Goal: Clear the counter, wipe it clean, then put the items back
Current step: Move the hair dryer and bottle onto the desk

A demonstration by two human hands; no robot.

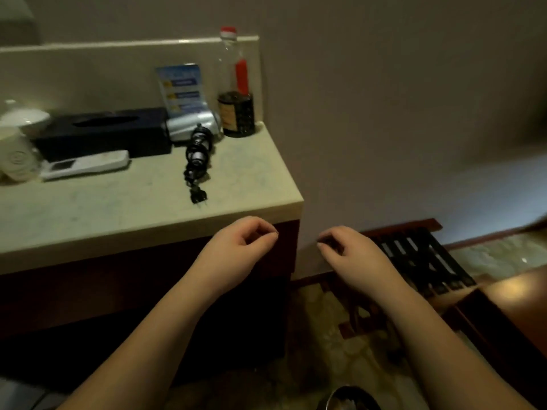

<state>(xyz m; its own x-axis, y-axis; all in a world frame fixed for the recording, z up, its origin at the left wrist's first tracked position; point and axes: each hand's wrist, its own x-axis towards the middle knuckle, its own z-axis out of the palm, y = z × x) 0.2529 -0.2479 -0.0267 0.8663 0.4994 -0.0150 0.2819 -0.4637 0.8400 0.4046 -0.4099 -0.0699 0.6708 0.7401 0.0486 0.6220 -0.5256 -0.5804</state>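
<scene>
The pale stone counter (124, 208) carries a black tissue box (103, 133), a white remote (85, 165), a silver hair dryer (192, 125) with its black cord bundled (196, 156), a blue card (182, 87), a dark tin (236, 113), a clear bottle with a red cap (229, 57), white cups (16, 155) and a white bowl (25, 118). My left hand (245, 241) hovers in front of the counter's front right corner, fingers loosely curled, holding nothing. My right hand (346, 250) hangs to the right of the counter, fingers curled, empty as well.
A grey wall rises right of the counter. Below it, a dark wooden slatted rack (420, 258) stands on the patterned floor. A brown wooden surface (515, 294) shows at the right edge. A round dark bin (349, 399) sits at the bottom.
</scene>
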